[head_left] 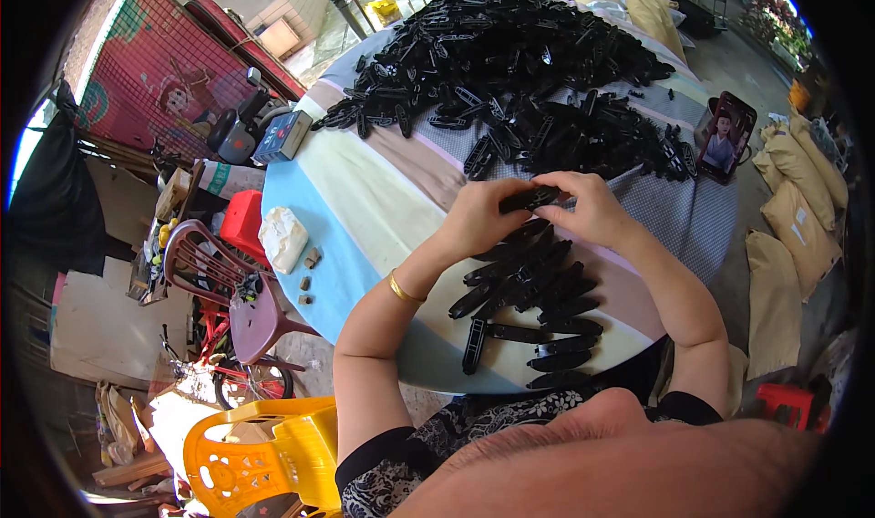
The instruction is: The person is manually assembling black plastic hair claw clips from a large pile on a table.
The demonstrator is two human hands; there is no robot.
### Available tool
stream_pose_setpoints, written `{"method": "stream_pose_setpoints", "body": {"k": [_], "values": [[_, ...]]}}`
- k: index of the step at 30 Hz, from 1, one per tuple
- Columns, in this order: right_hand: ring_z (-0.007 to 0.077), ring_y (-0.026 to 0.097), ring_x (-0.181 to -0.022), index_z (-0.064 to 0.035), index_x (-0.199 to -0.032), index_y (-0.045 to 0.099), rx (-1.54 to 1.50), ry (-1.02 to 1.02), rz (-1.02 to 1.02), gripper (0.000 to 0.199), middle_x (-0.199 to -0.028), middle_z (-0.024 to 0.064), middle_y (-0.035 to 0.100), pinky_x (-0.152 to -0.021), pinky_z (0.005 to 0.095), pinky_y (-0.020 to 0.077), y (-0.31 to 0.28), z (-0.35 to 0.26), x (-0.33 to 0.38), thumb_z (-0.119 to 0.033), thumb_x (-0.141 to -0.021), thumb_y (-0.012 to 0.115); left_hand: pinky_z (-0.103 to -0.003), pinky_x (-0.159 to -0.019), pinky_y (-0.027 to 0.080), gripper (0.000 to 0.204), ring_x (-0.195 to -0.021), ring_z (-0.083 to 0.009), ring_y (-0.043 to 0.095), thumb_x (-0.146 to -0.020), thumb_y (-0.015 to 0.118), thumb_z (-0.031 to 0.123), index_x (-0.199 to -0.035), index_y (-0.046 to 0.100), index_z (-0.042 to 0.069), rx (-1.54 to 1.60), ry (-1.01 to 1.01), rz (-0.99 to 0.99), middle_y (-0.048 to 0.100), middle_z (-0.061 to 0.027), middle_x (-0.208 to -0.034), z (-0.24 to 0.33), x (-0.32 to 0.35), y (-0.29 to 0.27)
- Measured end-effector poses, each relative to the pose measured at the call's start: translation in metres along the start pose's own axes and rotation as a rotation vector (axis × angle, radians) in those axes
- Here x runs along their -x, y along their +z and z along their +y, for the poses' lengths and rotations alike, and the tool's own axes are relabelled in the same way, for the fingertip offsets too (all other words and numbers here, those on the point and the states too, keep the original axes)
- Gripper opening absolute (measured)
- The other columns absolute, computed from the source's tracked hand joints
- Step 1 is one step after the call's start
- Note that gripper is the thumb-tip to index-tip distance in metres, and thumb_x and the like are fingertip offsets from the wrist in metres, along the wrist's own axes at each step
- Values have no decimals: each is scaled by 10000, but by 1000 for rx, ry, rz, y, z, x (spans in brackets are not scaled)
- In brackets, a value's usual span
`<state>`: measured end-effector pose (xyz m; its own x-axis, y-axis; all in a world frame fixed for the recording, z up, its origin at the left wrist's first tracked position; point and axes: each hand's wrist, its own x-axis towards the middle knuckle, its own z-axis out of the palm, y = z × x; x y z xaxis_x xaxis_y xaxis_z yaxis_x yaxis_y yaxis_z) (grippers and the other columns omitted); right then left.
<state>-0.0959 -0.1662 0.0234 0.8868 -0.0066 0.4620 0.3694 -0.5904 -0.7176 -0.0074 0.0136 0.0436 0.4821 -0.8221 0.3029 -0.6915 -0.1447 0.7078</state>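
Between my two hands, over the middle of the round table, is a long black plastic piece [529,199] with rounded ends. My left hand [483,215] grips its left end, and the fingers of my right hand [583,206] close on its right end. A loose group of similar black pieces [538,276] lies just below my hands, nearer to me. Beyond them a large heap of black plastic pieces [510,53] covers the far part of the table. Small details of the held piece are hidden by my fingers.
A striped cloth [365,208] covers the table. At its right edge a phone [727,138] stands upright; at its left are a box [284,137] and a crumpled white bag [283,239]. A yellow chair [260,454], a purple chair [255,322] and brown sacks [797,217] surround it.
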Motion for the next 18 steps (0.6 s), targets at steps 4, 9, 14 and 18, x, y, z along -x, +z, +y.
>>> {"method": "stream_pose_setpoints", "body": {"k": [4,9,14,18], "values": [[194,647,-748,5,-964,644,-13,89,-56,304,-865,133,666,-688,277,509,-8,-1,-1,-39,-674,723,-360,-679,495,307,-771,-343,618,-711,640,91,-1011,622,26,-62,22,65,630,-184,-832,9,0,11],[190,653,-785,-5,-999,633,-187,165,-149,297,-878,115,669,-700,272,512,-7,18,0,-111,-732,710,-363,-698,494,325,-776,-334,619,-703,648,70,-1021,612,18,-99,28,-8,630,-186,-845,-4,-2,7],[114,613,-766,0,-1107,585,-335,341,-19,260,-931,83,656,-651,220,495,-39,36,-13,-88,-863,577,-303,-723,476,340,-836,-180,608,-783,693,291,-997,646,31,178,24,-505,651,-80,-926,-18,-6,-18],[174,616,-736,-31,-1031,625,245,-69,92,220,-862,78,641,-631,258,486,-15,50,-11,-74,-817,601,-337,-692,464,276,-766,-259,591,-744,703,267,-875,656,28,-215,-138,227,621,-114,-809,-64,-21,-9]]}}
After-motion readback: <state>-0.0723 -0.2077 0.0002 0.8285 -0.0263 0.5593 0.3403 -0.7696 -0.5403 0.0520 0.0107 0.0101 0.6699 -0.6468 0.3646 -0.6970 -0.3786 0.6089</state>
